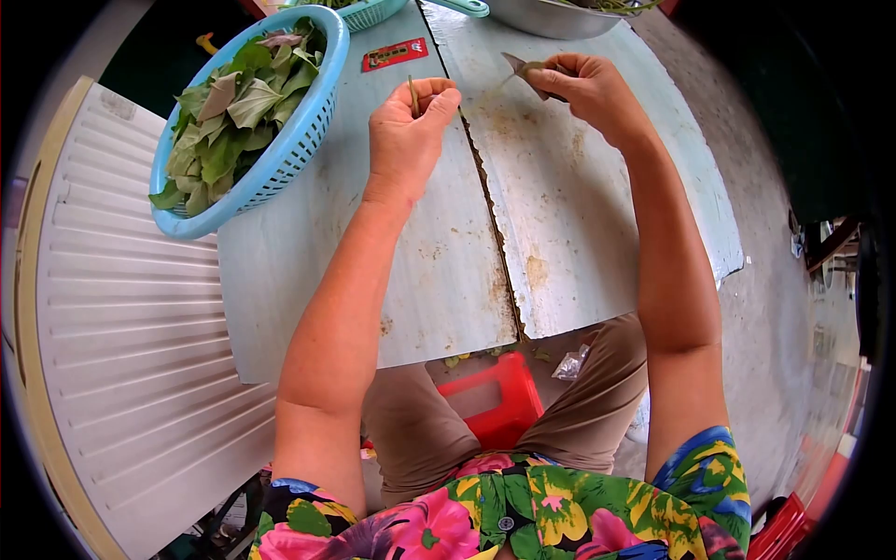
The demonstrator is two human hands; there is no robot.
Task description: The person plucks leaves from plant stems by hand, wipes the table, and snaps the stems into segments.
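Note:
My left hand (407, 131) is raised over the middle of the table, its fingers pinched on a short green stem (413, 97) that sticks up. To its right, my right hand (599, 95) grips a leaf (515, 65) whose pointed greyish-green end shows past the fingertips. The rest of that leaf is covered by my fingers. At the left, a blue plastic basket (329, 91) is heaped with loose green leaves (245, 105), some with their pale undersides up. At the far edge, a metal bowl (553, 21) holds green stems, partly cut off by the frame.
The pale, stained table (411, 308) has a dark gap down its middle. A red packet (395, 54) lies beyond my left hand. A green strainer (373, 13) stands at the back. Below are a red plastic stool (509, 401) and a small clear packet (570, 362).

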